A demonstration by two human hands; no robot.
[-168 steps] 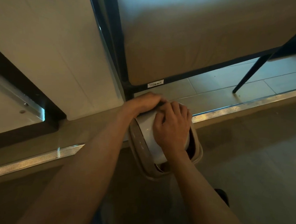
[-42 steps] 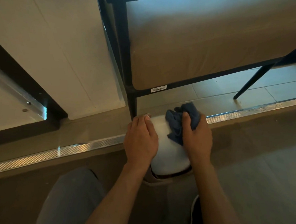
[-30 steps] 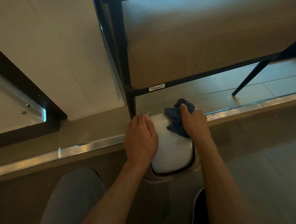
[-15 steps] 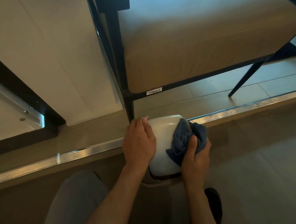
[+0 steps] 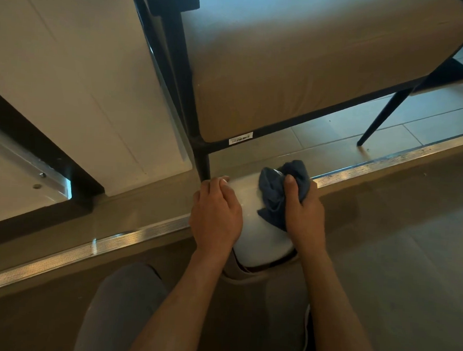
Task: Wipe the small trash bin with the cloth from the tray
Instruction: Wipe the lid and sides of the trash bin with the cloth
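Blue cloth [image 5: 279,194] is bunching under the right hand [image 5: 305,220], whose curled fingers are gripping it against the white lid of the small trash bin [image 5: 259,239], which is standing on the floor beside a chair leg [image 5: 202,161]. Left hand [image 5: 215,217] is lying on the lid's left side, fingers loosely bent, steadying it. Smooth plastic is probably making the light bin slippery, so bracing the lid suits. Hands are hiding most of the bin body.
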